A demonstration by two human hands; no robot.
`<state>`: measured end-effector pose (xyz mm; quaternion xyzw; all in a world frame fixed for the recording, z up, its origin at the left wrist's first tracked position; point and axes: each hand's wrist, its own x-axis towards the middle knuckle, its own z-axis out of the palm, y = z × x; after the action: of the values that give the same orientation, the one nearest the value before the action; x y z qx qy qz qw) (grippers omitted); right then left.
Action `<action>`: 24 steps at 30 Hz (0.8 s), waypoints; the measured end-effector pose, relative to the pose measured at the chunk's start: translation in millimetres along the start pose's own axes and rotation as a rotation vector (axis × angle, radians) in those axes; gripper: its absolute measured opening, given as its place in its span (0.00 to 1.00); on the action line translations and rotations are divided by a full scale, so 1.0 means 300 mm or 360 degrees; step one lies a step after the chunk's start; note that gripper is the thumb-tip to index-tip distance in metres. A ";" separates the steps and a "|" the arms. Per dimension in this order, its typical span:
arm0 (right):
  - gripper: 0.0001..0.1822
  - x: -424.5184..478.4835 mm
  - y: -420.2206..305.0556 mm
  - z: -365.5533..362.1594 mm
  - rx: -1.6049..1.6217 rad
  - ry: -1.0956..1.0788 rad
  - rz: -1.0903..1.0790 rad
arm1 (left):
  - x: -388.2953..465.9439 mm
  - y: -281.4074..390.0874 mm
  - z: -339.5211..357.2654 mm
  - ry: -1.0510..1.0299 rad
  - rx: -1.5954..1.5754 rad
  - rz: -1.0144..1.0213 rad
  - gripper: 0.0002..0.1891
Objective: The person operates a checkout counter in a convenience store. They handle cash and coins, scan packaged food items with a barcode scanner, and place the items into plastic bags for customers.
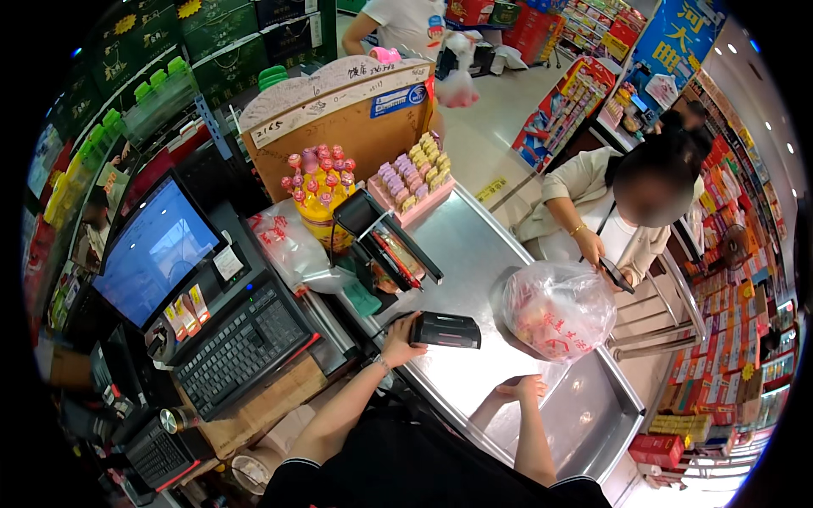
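My left hand (401, 341) grips the end of a black box-shaped scanner (446, 330) above the stainless-steel counter (470, 260). My right hand (524, 385) holds nothing; its fingers are half bent and the thumb is apart from them. It hovers over or rests on the metal, I cannot tell which. Just beyond it stands a filled translucent plastic bag (559, 311) with red printing, its contents blurred by the film. Across the counter a person in a pale jacket (568, 184) holds a smartphone (616, 276) in both hands, close behind the bag.
A black holder with pens (397, 257), a lollipop stand (321, 203) and a pink candy box (413, 181) stand along the counter's far left. To my left are a keyboard (244, 349) and a monitor (159, 247). A recessed metal tray (594, 406) lies at right.
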<state>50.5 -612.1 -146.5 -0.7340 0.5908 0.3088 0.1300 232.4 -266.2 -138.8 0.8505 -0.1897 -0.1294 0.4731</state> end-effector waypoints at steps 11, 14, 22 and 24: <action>0.89 -0.031 0.002 -0.022 -0.0032 -0.0008 -0.0057 | -0.006 0.002 -0.007 0.0014 -0.0021 -0.0102 0.45; 0.89 0.012 0.017 -0.013 0.0006 -0.0032 -0.0010 | 0.000 0.012 -0.006 -0.0027 -0.0010 -0.0074 0.45; 0.33 -0.028 0.101 -0.171 0.0148 -0.0364 -0.1097 | -0.010 -0.013 -0.005 -0.0117 -0.0018 -0.0099 0.47; 0.17 -0.285 -0.019 -0.314 0.1029 -0.0689 -0.1133 | -0.006 -0.032 -0.011 -0.0072 -0.0017 -0.0097 0.47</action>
<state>74.4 -595.5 -22.6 -0.7310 0.3298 0.1920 0.5656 234.0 -258.1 -145.3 0.8502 -0.1737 -0.1639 0.4692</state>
